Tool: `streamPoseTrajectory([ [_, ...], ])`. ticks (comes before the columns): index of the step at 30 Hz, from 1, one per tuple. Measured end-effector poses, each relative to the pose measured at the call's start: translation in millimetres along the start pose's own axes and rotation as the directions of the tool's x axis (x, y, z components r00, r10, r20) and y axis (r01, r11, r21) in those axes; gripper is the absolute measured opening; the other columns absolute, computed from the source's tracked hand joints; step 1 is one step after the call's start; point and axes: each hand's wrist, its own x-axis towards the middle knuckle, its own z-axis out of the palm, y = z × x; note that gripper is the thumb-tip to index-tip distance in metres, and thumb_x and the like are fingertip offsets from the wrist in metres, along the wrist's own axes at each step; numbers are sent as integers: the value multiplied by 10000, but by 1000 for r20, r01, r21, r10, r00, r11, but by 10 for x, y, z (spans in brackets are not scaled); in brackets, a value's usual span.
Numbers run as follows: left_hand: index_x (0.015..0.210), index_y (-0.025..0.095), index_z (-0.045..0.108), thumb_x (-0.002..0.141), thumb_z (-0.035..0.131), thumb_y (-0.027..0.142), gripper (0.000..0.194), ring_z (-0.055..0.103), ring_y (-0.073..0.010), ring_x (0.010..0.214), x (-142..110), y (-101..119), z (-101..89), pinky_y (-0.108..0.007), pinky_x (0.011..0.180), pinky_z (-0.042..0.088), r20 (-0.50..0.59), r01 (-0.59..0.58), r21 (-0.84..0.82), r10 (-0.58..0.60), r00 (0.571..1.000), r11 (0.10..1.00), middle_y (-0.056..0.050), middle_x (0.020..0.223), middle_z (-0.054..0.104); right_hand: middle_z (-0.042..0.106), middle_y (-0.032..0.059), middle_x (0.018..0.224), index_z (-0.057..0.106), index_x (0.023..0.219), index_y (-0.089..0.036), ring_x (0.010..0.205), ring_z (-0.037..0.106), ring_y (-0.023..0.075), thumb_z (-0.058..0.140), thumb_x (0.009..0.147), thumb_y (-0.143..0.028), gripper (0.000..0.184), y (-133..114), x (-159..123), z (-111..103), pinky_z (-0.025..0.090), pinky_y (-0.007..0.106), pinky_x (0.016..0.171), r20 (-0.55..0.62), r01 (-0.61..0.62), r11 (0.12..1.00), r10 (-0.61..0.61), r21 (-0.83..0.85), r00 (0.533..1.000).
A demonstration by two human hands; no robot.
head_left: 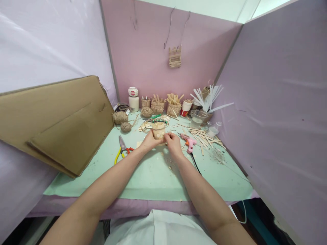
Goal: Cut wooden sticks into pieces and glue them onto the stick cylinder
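Note:
A small cup-shaped basket point(159, 129) of pale wooden strips, with a band of twine round its upper part, is held upright above the middle of the table. My left hand point(150, 139) wraps round its left side and base. At its lower right side, my right hand point(172, 140) has thumb and forefinger pinched together; whatever lies between them is too small to make out. To the right of that hand lies a pink glue gun point(190, 143), its black cord trailing toward me. Yellow-handled shears point(122, 146) rest left of my left hand, with red handles beside them.
Twine balls point(120, 117) sit at the back left, near a leaning cardboard sheet point(68, 122). Stick-filled baskets point(174, 107), a white jar point(133, 102) and a tub of white glue sticks point(206, 105) line the back. Loose wooden strips point(204, 136) and scraps lie at the right.

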Motion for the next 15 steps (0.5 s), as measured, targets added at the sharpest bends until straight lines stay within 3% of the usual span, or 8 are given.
streamPoseTrajectory([
  [15, 1093, 143, 540, 494, 786, 281, 663, 608, -220, 971, 15, -46, 4, -348, 879, 472, 13, -62, 78, 61, 998, 995, -89, 1068, 656, 595, -1, 595, 607, 628, -158, 603, 502, 145, 528, 634, -279, 144, 22, 4, -16, 377, 251, 598, -62, -1, 997, -4, -73, 998],
])
